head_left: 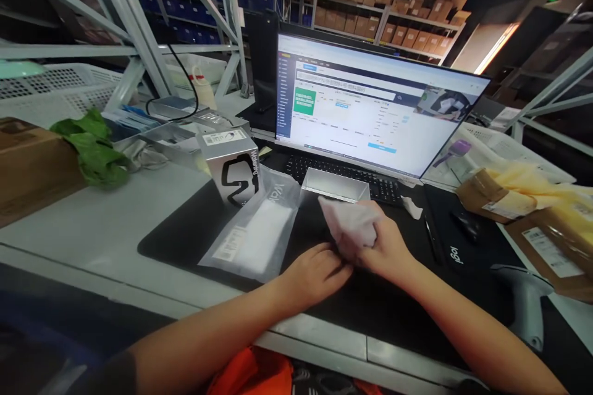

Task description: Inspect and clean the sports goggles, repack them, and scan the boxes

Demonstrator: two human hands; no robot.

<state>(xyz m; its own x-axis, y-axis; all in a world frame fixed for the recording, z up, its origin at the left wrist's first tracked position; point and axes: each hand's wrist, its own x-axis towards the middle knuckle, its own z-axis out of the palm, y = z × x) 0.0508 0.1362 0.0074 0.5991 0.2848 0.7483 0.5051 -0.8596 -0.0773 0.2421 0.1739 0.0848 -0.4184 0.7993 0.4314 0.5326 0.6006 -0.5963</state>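
Observation:
My right hand (389,244) is closed on a crumpled white cloth or tissue (354,222) over the black desk mat. My left hand (315,278) lies just left of it, fingers curled in towards the lower end of the white bundle; what they hold, if anything, is hidden. Beyond the hands, an open silver-white box part (336,185) rests in front of the keyboard (319,166). To the left, a frosted plastic bag (259,234) with a white item and a label inside lies against an upright silver box (231,163) with a black printed shape.
A monitor (365,111) stands behind the keyboard. On the right are a mouse (464,225), a pen (430,237), a handheld scanner (525,299) and cardboard boxes (551,250). A brown carton (34,170) and green plastic (92,148) sit far left, beside metal frame posts.

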